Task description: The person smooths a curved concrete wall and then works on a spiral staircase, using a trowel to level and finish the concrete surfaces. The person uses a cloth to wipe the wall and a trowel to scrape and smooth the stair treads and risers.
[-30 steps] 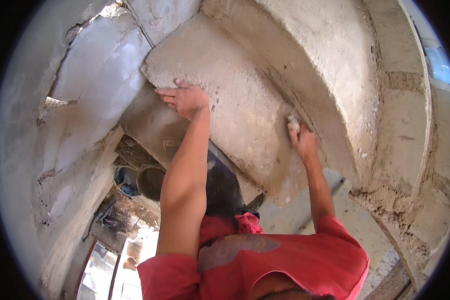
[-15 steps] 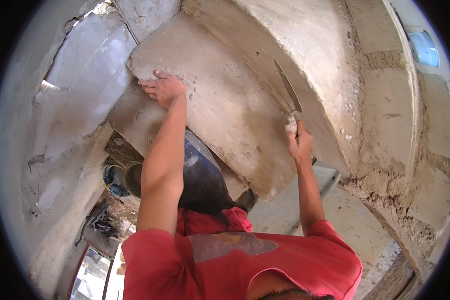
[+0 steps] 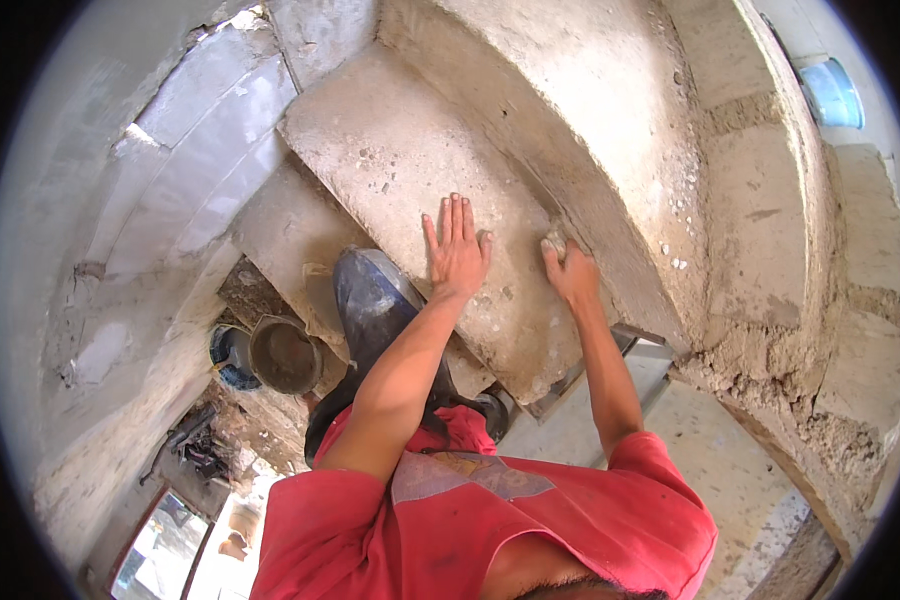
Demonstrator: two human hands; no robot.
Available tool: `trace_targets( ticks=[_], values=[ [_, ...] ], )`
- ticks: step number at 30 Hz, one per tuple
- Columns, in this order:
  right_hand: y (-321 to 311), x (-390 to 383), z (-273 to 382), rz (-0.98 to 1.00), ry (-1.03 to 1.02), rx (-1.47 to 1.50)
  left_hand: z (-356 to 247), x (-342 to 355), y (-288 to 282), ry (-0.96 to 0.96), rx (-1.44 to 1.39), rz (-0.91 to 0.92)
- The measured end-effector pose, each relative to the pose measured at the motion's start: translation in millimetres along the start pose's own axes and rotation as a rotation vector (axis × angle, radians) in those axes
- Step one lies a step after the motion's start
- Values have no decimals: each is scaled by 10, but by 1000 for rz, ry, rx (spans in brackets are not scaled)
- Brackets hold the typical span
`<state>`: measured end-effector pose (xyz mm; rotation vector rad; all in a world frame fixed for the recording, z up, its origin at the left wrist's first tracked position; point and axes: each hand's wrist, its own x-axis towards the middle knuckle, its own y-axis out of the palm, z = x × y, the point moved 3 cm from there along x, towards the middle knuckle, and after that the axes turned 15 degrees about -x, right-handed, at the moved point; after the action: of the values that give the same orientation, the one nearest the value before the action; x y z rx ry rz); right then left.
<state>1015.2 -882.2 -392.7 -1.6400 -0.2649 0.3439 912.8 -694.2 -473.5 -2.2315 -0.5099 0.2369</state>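
My left hand (image 3: 458, 250) lies flat on a rough concrete step (image 3: 370, 135), its fingers stretched out and pointing away from me. To its right, my right hand (image 3: 575, 275) is closed around the handle of a trowel (image 3: 556, 238). Only the grubby front of that handle shows clearly; the blade is nearly edge-on near the foot of the riser (image 3: 510, 95) and hard to make out. Crumbs and small pits mark the step's surface around both hands.
Higher curved steps (image 3: 610, 90) rise to the right, with rough mortar along their edges. A bucket of grey mix (image 3: 286, 355) stands at lower left beside a dark blue container (image 3: 232, 355). My bent knee (image 3: 375, 290) presses near the step's edge. A light blue bucket (image 3: 832, 93) sits far right.
My left hand has moved right and nearer, from the step's far left edge to its middle. My right hand has shifted slightly left, and the trowel blade has turned from plainly visible to nearly edge-on.
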Motion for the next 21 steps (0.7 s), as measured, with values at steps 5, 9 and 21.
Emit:
trace_targets(
  ticks=[5, 9, 21],
  values=[
    [-2, -109, -129, -104, 57, 73, 22, 26, 46, -30, 52, 22],
    [81, -120, -201, 74, 79, -106, 28, 22, 66, -27, 51, 12],
    [-66, -300, -349, -25, 132, -53, 18, 42, 41, -42, 36, 16]
  ],
)
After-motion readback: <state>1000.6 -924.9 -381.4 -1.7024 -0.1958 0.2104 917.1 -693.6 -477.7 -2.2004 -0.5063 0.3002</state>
